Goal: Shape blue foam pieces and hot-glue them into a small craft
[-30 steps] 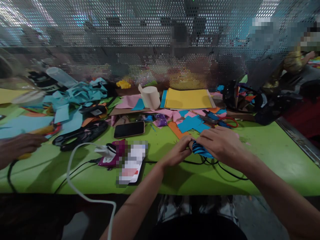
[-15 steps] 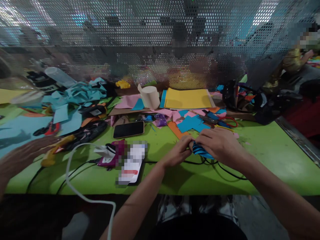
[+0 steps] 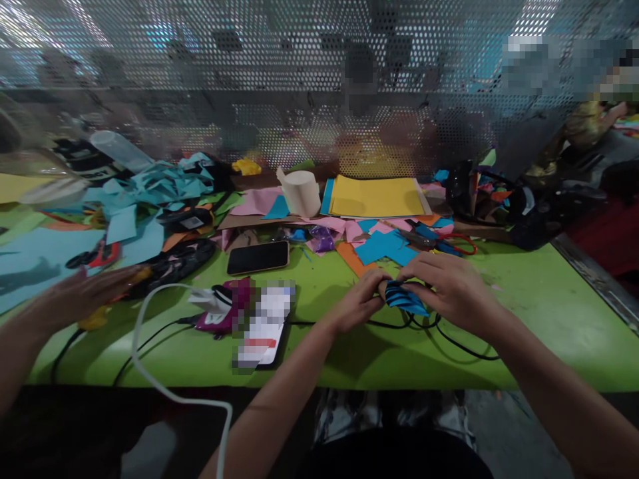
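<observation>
A strip of blue paper folded in pleats is held above the green table, just in front of me. My left hand pinches its left end between thumb and fingers. Curled over the upper right side of the pleats is my right hand, its thumb and fingertips against the paper. The pleats fan out a little toward the lower right. Flat blue paper pieces lie just beyond my hands, beside an orange strip.
Red-handled scissors lie behind my right hand. Left of me are a lit phone, a dark phone and a magenta power block with cables. A roll of white paper and yellow sheets stand behind. A co-worker's hand is far left.
My right hand has shifted slightly right and its fingers have lifted, so more of the blue pleats shows. The co-worker's hand at the left has moved over the yellow tool.
</observation>
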`<state>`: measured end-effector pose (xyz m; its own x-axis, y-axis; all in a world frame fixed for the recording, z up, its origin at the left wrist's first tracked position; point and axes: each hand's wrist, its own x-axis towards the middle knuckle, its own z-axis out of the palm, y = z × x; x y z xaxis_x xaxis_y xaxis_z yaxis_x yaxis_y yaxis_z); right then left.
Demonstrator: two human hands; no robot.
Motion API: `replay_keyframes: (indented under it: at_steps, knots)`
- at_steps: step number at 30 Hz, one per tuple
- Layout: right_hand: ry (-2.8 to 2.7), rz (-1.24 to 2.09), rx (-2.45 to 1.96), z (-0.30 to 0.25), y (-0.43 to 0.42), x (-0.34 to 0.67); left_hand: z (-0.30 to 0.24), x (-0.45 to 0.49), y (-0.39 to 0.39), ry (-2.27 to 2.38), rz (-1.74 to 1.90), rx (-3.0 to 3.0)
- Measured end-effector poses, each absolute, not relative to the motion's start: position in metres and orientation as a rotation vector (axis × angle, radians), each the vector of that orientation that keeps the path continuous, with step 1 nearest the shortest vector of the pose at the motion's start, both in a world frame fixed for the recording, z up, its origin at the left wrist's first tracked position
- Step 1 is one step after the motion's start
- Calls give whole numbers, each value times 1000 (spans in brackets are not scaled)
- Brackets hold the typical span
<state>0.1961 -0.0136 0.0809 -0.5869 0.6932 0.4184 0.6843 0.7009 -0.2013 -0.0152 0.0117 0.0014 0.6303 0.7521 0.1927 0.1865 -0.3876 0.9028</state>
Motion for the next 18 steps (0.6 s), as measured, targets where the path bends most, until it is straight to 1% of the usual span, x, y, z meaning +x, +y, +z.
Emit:
replay_keyframes:
  at_steps: [18]
  knots:
    - [-2489,-29,-1053,82,-16,195,5,-15,10,752,753,1903]
